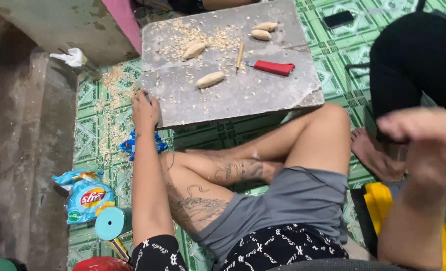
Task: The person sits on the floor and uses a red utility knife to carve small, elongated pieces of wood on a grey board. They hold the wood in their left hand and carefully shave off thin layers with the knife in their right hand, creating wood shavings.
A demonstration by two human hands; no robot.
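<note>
A: Quick pass. Where were the hands?

B: The left hand (145, 108) rested on the near left corner of the grey tabletop (283, 95), fingers curled over the edge. It gripped the slab's edge and held nothing else. The right hand (428, 145) was raised at the right side, close to the camera and blurred. Something dark showed just beside its fingers, but whether it held that, or how far it was open, could not be told.

A: And the work pieces?

B: Four pale carved wood pieces lay on the tabletop: one nearest the left hand (210, 79), one further up among the shavings (194, 50), and two together at the far edge (263, 31). A red-handled knife (272, 67) lay right of them, a thin wooden stick (240, 54) just beside its blade. Wood shavings (198, 37) were scattered over the slab and onto the green tiled floor (97, 130).

A: Step?

B: Judged as a pause between carvings, neither hand on a piece or the knife. A next move would likely call for reaching well forward, since both lay apart from the left hand.

A: Others?

B: Another person's dark-clothed leg (416, 60) at the right.
</note>
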